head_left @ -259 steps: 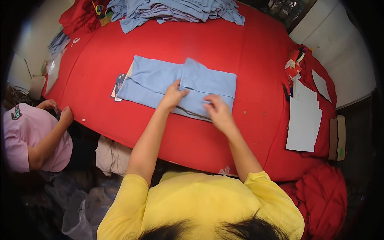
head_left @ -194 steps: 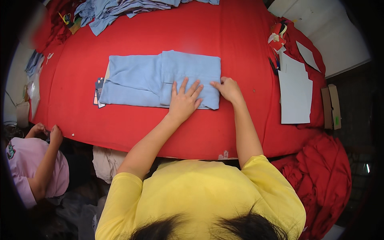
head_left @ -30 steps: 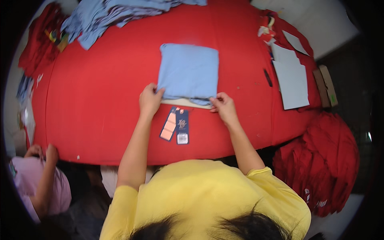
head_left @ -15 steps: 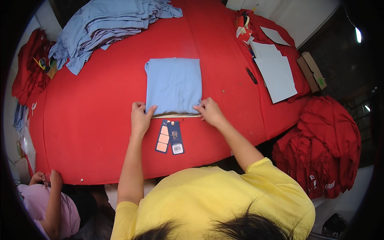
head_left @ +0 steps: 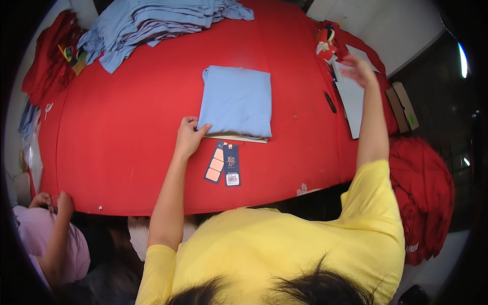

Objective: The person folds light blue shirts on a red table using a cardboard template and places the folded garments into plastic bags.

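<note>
A folded light-blue garment is laid flat at the centre of a red-covered table. Its lower left corner, at seven o'clock, is touched by the left hand. Two hang tags are seen just below the garment, at six o'clock. The right hand is stretched out to two o'clock, over a stack of pale sheets, fingers spread. A pile of blue garments is heaped at eleven o'clock. Another person's hands are rested on the table edge at eight o'clock.
</note>
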A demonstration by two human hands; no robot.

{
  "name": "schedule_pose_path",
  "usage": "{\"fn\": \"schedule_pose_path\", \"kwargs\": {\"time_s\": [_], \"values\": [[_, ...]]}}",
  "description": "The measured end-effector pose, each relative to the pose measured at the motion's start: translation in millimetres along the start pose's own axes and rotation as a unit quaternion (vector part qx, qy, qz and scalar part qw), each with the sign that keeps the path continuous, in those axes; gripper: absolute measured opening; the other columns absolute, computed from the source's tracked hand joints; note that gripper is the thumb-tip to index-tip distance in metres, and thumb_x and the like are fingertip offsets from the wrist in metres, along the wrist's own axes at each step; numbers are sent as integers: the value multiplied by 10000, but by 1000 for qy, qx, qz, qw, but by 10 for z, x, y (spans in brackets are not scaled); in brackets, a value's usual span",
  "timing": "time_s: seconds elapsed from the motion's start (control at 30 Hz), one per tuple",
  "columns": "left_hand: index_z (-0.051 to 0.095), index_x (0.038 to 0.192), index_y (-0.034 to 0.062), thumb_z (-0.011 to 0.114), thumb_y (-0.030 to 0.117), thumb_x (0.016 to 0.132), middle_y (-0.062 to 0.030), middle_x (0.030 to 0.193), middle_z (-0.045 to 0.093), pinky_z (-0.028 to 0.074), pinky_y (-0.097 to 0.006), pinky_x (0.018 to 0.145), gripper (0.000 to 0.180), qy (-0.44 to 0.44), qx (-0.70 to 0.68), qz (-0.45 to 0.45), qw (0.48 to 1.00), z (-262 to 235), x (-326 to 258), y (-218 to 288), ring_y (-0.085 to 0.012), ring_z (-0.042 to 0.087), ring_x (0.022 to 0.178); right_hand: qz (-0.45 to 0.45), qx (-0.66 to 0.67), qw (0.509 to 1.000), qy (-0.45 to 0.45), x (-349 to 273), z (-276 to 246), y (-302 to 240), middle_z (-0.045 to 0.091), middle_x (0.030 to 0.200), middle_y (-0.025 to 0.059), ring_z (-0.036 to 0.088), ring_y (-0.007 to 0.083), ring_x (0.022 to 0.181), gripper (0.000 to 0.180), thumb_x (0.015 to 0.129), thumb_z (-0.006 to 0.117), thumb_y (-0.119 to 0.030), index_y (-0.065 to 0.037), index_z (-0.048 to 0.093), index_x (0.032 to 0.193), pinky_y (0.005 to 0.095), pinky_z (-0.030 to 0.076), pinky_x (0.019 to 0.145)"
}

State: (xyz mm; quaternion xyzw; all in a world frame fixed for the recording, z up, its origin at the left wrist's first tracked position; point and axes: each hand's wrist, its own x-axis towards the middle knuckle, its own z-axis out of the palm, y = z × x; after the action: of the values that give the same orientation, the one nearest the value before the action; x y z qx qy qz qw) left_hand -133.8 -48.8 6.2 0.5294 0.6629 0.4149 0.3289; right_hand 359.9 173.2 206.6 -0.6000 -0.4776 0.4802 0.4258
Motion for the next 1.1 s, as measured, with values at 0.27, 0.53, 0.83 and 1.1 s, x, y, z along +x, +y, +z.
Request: {"fn": "schedule_pose_path", "kwargs": {"time_s": [0.27,0.53,0.83,1.1], "values": [[650,886,-89,718,373,813,-196,1130,555,493,-391,810,473,-7,47,-27,998,-6,76,52,-309,588,992,-58,-442,884,-142,-1646,2104,1537,632,894,242,600,394,879,603,898,492,-559,26,626,837,460,453,768],[521,1055,-15,748,339,784,-235,1028,596,478,-439,852,500,14,303,-6,953,-23,-108,257,-392,577,1005,-108,-284,951,-63,-1933,2372,1772,612,869,205,612,301,619,363,851,677,-209,52,519,1048,418,481,558],[527,1220,17,601,91,912,-53,830,621,506,-237,553,326,92,-240,-24,966,-1496,-660,374,-126,602,627,-129,-49,943,-303,-2038,3293,676,619,806,76,598,115,563,387,920,613,-153,10,492,1250,258,519,498],[557,1158,-37,502,191,961,-148,1015,641,552,-273,793,306,308,-356,51,881,-4013,-1070,387,-203,654,918,97,239,686,-681,-2479,5280,-225,608,1032,208,654,261,945,337,917,612,-116,103,498,1147,325,574,825]]}}
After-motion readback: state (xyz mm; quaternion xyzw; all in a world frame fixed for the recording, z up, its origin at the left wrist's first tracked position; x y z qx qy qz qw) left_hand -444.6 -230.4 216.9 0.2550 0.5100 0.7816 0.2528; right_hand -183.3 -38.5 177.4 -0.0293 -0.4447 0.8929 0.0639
